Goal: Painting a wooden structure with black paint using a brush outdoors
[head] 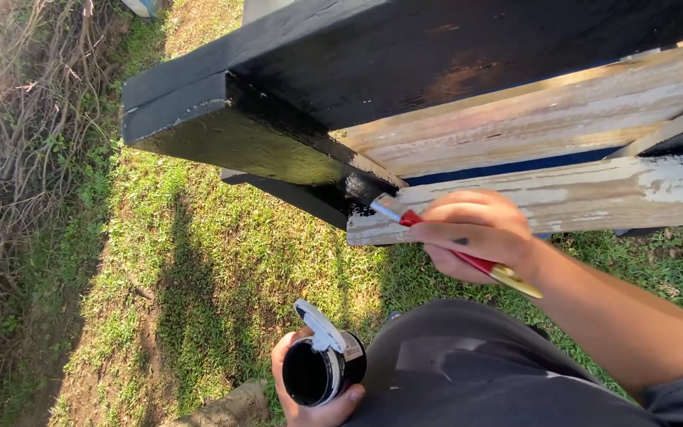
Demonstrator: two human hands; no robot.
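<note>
**Black paint going onto a wooden frame outdoors**

The person's right hand (476, 236) has its fingers wrapped tight around a paintbrush (436, 241) with a red handle and a gold-coloured end. The bristles are loaded with black and press against the wooden frame (531, 126), right at the spot where a glossy black beam meets a bare, weathered plank. The upper beams of the frame are already black and shine wet in the sun; the planks below them are raw wood with flakes of old white paint, and a strip of blue shows between two of them.

Lower down, the left hand (310, 395) cups a small open paint can (322, 370) from beneath, fingers curled around its side. The can is full of black paint, and a white piece, possibly a pouring lip or lid, sticks up from its rim. It sits near the person's dark-clothed knee (468, 372), well below the brush. Grass (199, 261) lies underneath, with dry brush along the left.
</note>
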